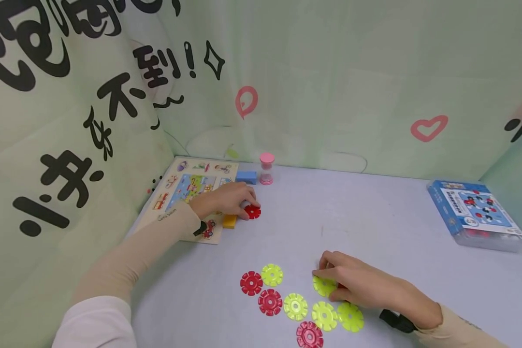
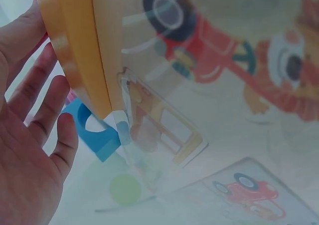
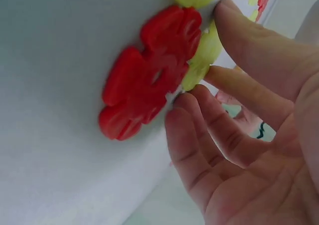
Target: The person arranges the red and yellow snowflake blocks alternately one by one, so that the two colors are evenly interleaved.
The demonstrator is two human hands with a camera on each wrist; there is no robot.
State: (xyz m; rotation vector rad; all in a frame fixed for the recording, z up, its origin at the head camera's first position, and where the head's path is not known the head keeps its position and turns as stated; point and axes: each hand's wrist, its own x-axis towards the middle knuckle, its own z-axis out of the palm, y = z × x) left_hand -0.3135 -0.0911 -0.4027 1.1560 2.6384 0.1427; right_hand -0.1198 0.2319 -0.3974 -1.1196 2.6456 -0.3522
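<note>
My left hand (image 1: 232, 198) pinches a red notched disc (image 1: 253, 211) beside the picture board. In the left wrist view, the fingers of that hand (image 2: 30, 120) show next to an orange-yellow block (image 2: 75, 50), with the disc mostly hidden. Nearer the front, my right hand (image 1: 365, 280) holds a yellow-green notched disc (image 1: 324, 286) by its edges between thumb and fingers. A red disc (image 3: 152, 73) lies close to those fingers in the right wrist view; the hand hides it from the head camera. Alongside are flat yellow-green discs (image 1: 325, 316) and red discs (image 1: 270, 302).
At the left lies the picture board (image 1: 209, 237), with a blue block (image 1: 246, 177) and a pink-capped sand timer (image 1: 267, 169) behind the left hand. A blue toy box (image 1: 478, 212) sits at the right. Printed curtains (image 1: 330, 96) stand around the white tabletop (image 1: 352, 208).
</note>
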